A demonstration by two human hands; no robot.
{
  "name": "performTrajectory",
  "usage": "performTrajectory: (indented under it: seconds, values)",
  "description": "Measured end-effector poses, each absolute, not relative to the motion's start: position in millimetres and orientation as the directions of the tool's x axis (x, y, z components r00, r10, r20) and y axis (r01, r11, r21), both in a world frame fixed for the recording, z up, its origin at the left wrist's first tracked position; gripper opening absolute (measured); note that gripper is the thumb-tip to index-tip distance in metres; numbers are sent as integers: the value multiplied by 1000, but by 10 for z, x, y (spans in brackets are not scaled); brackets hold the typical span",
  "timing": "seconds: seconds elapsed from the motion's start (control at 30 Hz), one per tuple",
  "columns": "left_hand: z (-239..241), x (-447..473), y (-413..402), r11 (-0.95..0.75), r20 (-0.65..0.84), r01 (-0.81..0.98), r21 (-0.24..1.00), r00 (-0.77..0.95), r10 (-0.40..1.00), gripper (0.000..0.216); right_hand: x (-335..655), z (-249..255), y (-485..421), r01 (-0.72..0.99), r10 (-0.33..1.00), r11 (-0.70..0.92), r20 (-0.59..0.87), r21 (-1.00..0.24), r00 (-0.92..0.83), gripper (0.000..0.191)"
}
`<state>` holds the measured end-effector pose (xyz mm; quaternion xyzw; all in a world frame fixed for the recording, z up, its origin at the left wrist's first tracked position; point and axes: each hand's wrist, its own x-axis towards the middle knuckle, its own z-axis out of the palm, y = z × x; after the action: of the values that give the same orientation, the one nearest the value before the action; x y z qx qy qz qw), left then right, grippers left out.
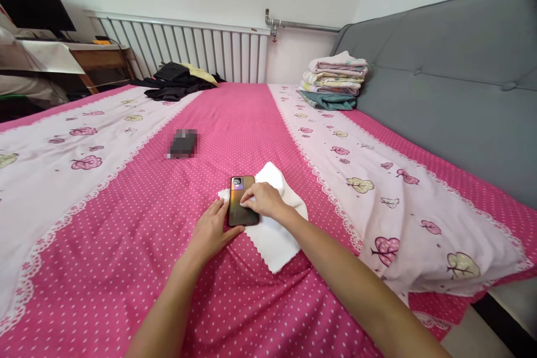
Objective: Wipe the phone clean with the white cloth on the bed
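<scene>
A dark phone (240, 199) lies face down on a white cloth (274, 235) spread on the pink dotted bedsheet (235, 123). My left hand (212, 230) rests flat against the phone's left and lower edge, fingers stretched out. My right hand (263, 200) lies on the phone's right side, fingers curled and pressing a fold of the white cloth against the phone's back.
A blurred dark object (183, 142) lies farther up the bed. Dark clothes (176, 81) are heaped at the far end by the radiator (188, 45). Folded linens (334, 79) are stacked against the grey headboard (444, 84). A desk (98, 59) stands at the far left.
</scene>
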<state>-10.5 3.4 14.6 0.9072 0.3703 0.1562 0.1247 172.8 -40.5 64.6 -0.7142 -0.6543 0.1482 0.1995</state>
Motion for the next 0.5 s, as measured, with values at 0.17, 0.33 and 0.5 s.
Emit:
performTrajectory:
  seconds: [0.17,0.33,0.5]
  values:
    - [192,-99,15,-682,159,641,351,677,718,74,1737,544,-269,886,968,-124,140,-446,207,17]
    - [230,-97,-3,-676,131,653,340,679,722,76,1815,439,-150,877,932,-177,211,-446,295,20]
    - [212,-106,-5,-692,175,642,330,679,713,72,1867,371,-84,856,906,-224,224,-466,359,20]
